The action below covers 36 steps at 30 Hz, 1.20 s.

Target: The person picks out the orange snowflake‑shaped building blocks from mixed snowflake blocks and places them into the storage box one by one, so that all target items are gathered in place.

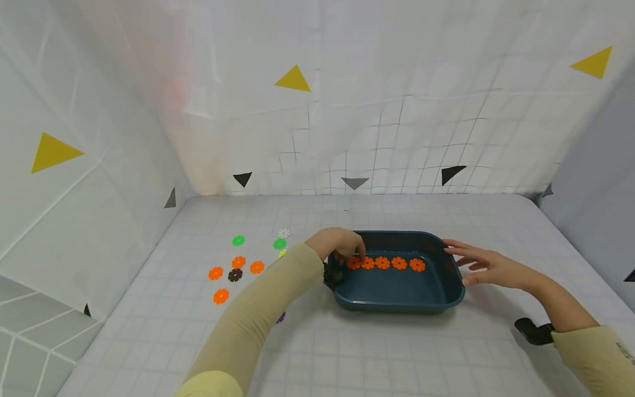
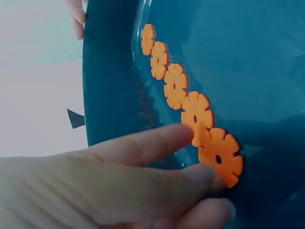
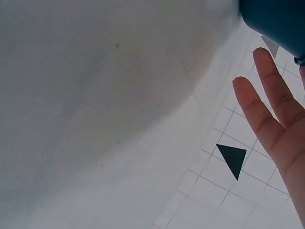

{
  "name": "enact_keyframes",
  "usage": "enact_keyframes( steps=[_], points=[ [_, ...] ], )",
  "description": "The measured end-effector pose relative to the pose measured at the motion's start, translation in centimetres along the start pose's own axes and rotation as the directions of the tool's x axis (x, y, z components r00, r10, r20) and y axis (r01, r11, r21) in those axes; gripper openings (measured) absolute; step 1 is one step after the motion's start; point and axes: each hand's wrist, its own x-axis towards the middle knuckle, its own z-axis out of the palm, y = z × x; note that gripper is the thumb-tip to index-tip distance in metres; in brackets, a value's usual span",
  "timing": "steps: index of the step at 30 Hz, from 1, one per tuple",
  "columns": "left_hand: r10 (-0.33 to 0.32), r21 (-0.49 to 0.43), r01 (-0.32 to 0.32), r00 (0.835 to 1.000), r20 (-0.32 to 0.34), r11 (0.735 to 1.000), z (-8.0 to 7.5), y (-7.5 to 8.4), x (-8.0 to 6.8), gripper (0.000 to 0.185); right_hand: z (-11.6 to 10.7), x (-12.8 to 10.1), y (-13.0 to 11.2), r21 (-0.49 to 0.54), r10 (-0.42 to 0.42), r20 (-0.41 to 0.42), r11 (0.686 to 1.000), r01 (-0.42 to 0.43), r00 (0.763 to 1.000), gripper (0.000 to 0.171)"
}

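A dark blue tray (image 1: 397,304) sits on the white gridded table. Inside it, several orange flower-shaped discs (image 1: 390,263) lie in a row along the far side. My left hand (image 1: 347,252) reaches over the tray's left end, and its thumb and finger pinch the leftmost disc (image 2: 220,157) at its edge. In the left wrist view the row of discs (image 2: 174,86) runs away from my left hand (image 2: 195,153) across the tray floor (image 2: 267,71). My right hand (image 1: 468,260) lies with straight fingers against the tray's right rim. In the right wrist view its fingers (image 3: 267,114) are spread below the tray's corner (image 3: 281,19).
Loose discs lie on the table left of the tray: green (image 1: 238,240), white (image 1: 283,232), orange (image 1: 220,296), a dark one (image 1: 235,274) and a purple one (image 1: 280,317) half hidden by my sleeve. White cloth walls with triangle marks close in the back and sides.
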Motion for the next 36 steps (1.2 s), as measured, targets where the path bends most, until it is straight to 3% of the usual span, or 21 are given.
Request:
enact_keyframes(
  steps=[4,19,24,29,36],
  points=[
    [0.007,0.011,-0.007,0.999,0.038,1.000,0.1,0.0,0.0,0.041,0.0,0.0,-0.1,0.003,0.007,-0.001,1.000,-0.007,1.000,0.065],
    [0.022,0.006,-0.022,0.998,0.052,1.000,0.0,-0.4,0.0,0.035,0.0,0.1,0.1,-0.005,-0.006,0.002,1.000,0.006,1.000,0.064],
    [0.039,-0.006,-0.039,0.999,0.003,0.999,-0.1,-0.4,-0.5,0.035,0.1,0.1,0.2,-0.010,-0.011,-0.002,1.000,0.011,1.000,0.064],
    [0.067,-0.085,-0.072,0.996,-0.064,0.994,-0.5,-1.0,-1.1,0.036,0.1,0.1,0.2,-0.030,-0.016,-0.005,0.999,0.016,1.000,0.064],
    [0.160,-0.168,-0.177,0.981,-0.109,0.970,-1.0,-2.3,-3.2,0.036,0.1,0.0,0.0,-0.034,-0.028,-0.004,0.999,0.028,1.000,0.064]
  ],
)
